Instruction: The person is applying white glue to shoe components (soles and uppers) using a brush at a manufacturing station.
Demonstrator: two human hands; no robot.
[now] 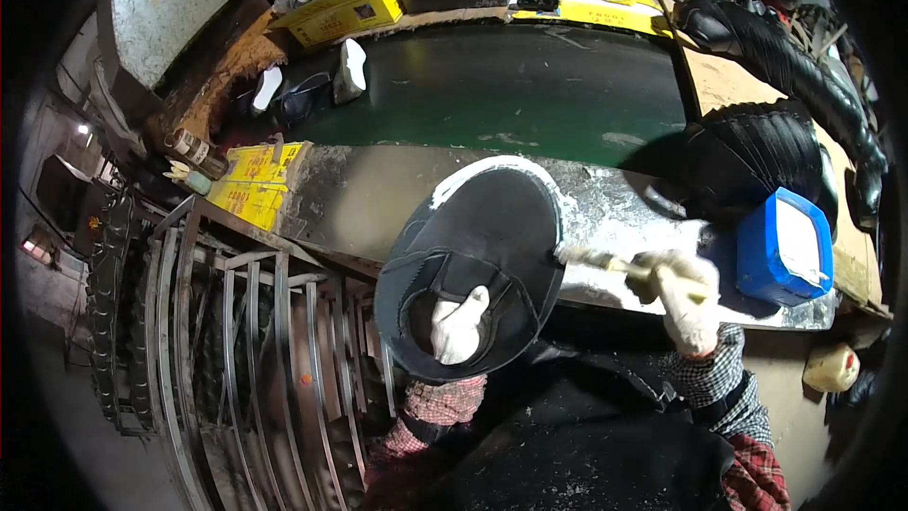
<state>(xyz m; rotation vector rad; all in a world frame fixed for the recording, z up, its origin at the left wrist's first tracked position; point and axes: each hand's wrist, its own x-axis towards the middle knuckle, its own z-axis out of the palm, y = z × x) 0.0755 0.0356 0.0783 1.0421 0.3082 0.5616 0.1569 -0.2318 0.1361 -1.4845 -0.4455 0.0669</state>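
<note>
Black oval piece (511, 246), where's it sitting? Go big to small pls.

– Sure. Biggest is the dark green tabletop (473, 85) up at 12 o'clock, then the grey worktop (350, 185) just below it. The piece is over the worktop's near edge, roughly dead centre of the view, long axis tipped from 1 o'clock down to 7. White coating (501, 164) runs round its rim from about 11 to 2.

And the rest?

– Blue tub (759, 251), white inside, out at 3 o'clock from the piece. Then the hands, both in white gloves. Right hand (688, 293) has its fingers wrapped round a brush (588, 255). Left hand (459, 329) is in the opening at the piece's 6 o'clock, thumb up; can't tell how tightly the other fingers are closed.

So which hand's nearer?

– Left, easily, it's inside the thing. From the right hand the piece lies at 9 o'clock, and the brush bridges that gap: bristles right by the 3 o'clock rim, too blurry to swear they touch.
</note>
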